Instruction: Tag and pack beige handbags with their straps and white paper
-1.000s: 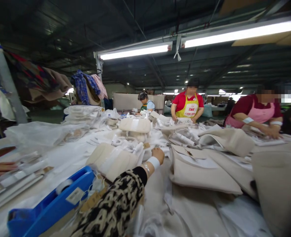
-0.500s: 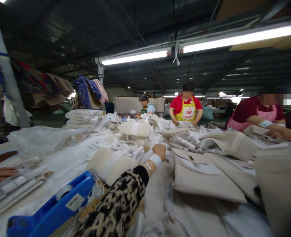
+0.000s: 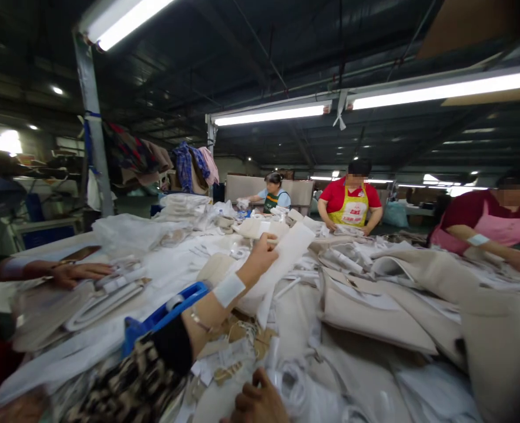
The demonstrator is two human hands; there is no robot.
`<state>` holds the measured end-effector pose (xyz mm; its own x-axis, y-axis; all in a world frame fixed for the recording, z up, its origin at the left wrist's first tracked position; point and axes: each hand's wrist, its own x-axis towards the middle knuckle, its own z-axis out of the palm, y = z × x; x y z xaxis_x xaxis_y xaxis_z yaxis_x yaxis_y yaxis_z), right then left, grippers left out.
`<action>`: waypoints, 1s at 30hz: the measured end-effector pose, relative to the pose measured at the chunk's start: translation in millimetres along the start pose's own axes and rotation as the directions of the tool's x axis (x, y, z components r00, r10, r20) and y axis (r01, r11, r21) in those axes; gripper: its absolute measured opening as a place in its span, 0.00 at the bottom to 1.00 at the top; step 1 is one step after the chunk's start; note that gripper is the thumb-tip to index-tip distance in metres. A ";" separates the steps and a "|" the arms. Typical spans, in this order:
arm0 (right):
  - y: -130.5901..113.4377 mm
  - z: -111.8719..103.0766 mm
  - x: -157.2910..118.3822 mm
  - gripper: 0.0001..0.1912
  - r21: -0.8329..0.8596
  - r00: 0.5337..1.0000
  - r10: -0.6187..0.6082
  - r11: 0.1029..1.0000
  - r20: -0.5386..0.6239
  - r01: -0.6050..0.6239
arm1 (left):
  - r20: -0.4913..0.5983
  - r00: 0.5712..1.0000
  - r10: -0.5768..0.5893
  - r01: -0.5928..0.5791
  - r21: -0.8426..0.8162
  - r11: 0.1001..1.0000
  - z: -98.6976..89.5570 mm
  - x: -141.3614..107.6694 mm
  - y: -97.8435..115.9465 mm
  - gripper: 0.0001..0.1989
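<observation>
The left hand [image 3: 261,257] pinches a white sheet [image 3: 288,249] in its fingers; the right hand [image 3: 262,401] curls near brown tags [image 3: 264,342], its grip impossible to tell.

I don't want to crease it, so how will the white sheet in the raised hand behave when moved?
The white sheet will probably feel light and fairly floppy, as it looks thin. It may swing or bend, since the left hand seems to pinch it only near one edge. Being flat, it is unlikely to roll.
</observation>
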<state>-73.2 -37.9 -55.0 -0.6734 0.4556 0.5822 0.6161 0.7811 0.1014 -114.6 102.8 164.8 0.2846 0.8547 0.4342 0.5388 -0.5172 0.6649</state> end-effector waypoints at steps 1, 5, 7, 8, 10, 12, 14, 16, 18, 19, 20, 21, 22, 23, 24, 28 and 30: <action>-1.7 0.4 -0.8 0.24 -0.007 0.998 0.004 1.000 -0.057 -0.005 | 0.036 0.999 -0.017 0.020 -0.087 0.996 -15.5 -27.6 -9.5 0.30; -16.2 -32.9 -6.3 0.18 0.124 0.986 0.149 0.982 -0.069 -0.140 | 0.118 0.986 -0.116 0.163 -0.589 0.791 -65.3 -142.3 -45.8 0.33; -19.6 -56.2 -4.8 0.19 0.188 0.983 0.182 0.966 -0.010 -0.176 | 0.167 0.963 -0.212 0.270 -0.593 0.758 -79.3 -190.4 -60.3 0.28; -19.6 -65.6 -3.1 0.19 0.218 0.984 0.176 0.960 0.026 -0.178 | 0.206 0.944 -0.258 0.331 -0.584 0.741 -83.4 -210.8 -66.9 0.26; -17.4 -77.8 -0.2 0.19 0.274 0.983 0.158 0.945 0.088 -0.177 | 0.280 0.897 -0.341 0.441 -0.571 0.693 -86.8 -245.1 -79.1 0.25; -14.7 -83.0 -0.2 0.18 0.324 0.981 0.155 0.928 0.118 -0.186 | 0.331 0.856 -0.398 0.518 -0.550 0.655 -85.9 -271.9 -89.1 0.26; -12.4 -84.8 -3.2 0.16 0.359 0.979 0.157 0.913 0.132 -0.195 | 0.390 0.815 -0.428 0.579 -0.524 0.624 -82.9 -291.6 -95.9 0.28; -10.4 -85.4 -7.2 0.15 0.374 0.980 0.140 0.909 0.143 -0.184 | 0.464 0.777 -0.426 0.627 -0.509 0.589 -78.2 -303.6 -99.3 0.29; -8.5 -85.7 -10.3 0.14 0.365 0.985 0.110 0.918 0.132 -0.152 | 0.503 0.761 -0.410 0.645 -0.514 0.566 -71.0 -308.0 -100.0 0.30; -7.6 -85.9 -11.3 0.14 0.357 0.988 0.097 0.924 0.120 -0.134 | 0.510 0.759 -0.404 0.646 -0.515 0.563 -66.3 -307.8 -99.6 0.30; -6.9 -86.0 -12.0 0.14 0.353 0.991 0.085 0.928 0.107 -0.118 | 0.509 0.764 -0.396 0.639 -0.517 0.569 -60.9 -306.5 -98.8 0.30; -6.4 -86.1 -12.5 0.14 0.354 0.992 0.075 0.929 0.101 -0.106 | 0.503 0.774 -0.384 0.627 -0.525 0.576 -54.8 -304.3 -97.7 0.30; -6.2 -86.3 -12.6 0.14 0.356 0.993 0.066 0.929 0.098 -0.097 | 0.497 0.785 -0.370 0.614 -0.536 0.580 -48.4 -301.8 -96.2 0.31; -6.1 -86.5 -12.6 0.14 0.359 0.993 0.060 0.929 0.099 -0.092 | 0.497 0.792 -0.354 0.603 -0.549 0.578 -41.6 -299.1 -94.6 0.31; -6.4 -86.8 -12.2 0.13 0.361 0.993 0.058 0.928 0.099 -0.090 | 0.497 0.799 -0.339 0.594 -0.565 0.573 -34.6 -296.6 -92.9 0.31; -10.1 -88.6 -8.9 0.14 0.363 0.994 0.053 0.928 0.097 -0.085 | 0.470 0.824 -0.315 0.559 -0.589 0.583 -5.0 -290.2 -86.8 0.32; -12.5 -88.9 -7.6 0.14 0.370 0.994 0.058 0.925 0.088 -0.087 | 0.434 0.840 -0.325 0.537 -0.584 0.609 11.9 -287.1 -84.3 0.32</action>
<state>-39.5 -89.1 11.0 -0.6702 0.5359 0.5135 0.4770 0.8411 -0.2552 -232.3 -98.5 -23.2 0.4076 0.9059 -0.1149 0.0179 0.1179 0.9929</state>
